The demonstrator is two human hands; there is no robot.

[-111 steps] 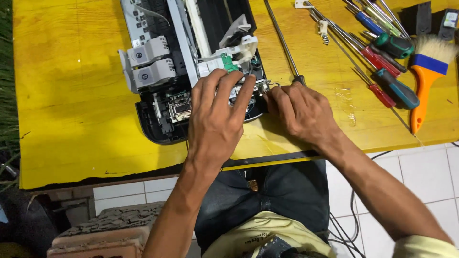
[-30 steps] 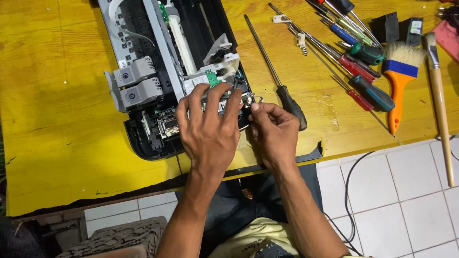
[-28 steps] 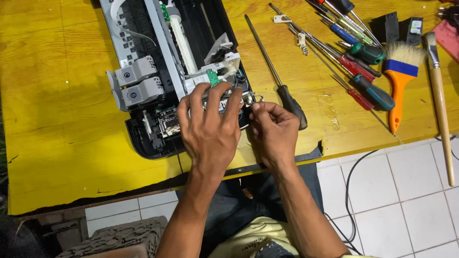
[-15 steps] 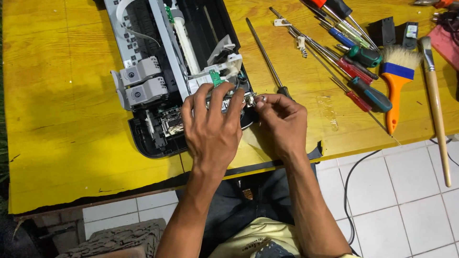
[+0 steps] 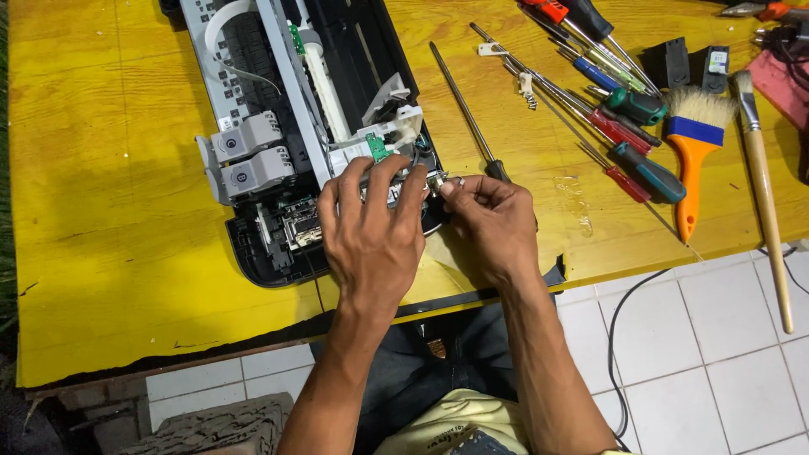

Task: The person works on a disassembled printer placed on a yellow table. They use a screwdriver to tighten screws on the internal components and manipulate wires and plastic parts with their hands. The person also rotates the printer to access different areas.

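Note:
An opened printer (image 5: 286, 109) with black housing and grey and white inner parts lies on the yellow table (image 5: 101, 168). My left hand (image 5: 371, 232) rests spread on the printer's near right corner, fingertips by a small green circuit board (image 5: 377, 147). My right hand (image 5: 489, 223) is just right of it, thumb and fingers pinched on a small metal part (image 5: 438, 183) at the printer's edge. A long black-handled screwdriver (image 5: 463, 109) lies behind my right hand, its handle partly hidden.
Several screwdrivers (image 5: 607, 93) with red, green and blue handles lie at the right. An orange-handled brush (image 5: 689, 143), a long thin wooden brush (image 5: 763, 185) and two small black cartridges (image 5: 691, 63) are beyond them. White floor tiles and a black cable (image 5: 619, 337) show below the table's edge.
My right hand moved from the long screwdriver's handle to the printer's corner and pinched the small metal part. The view drifted slightly; my left hand stayed on the printer.

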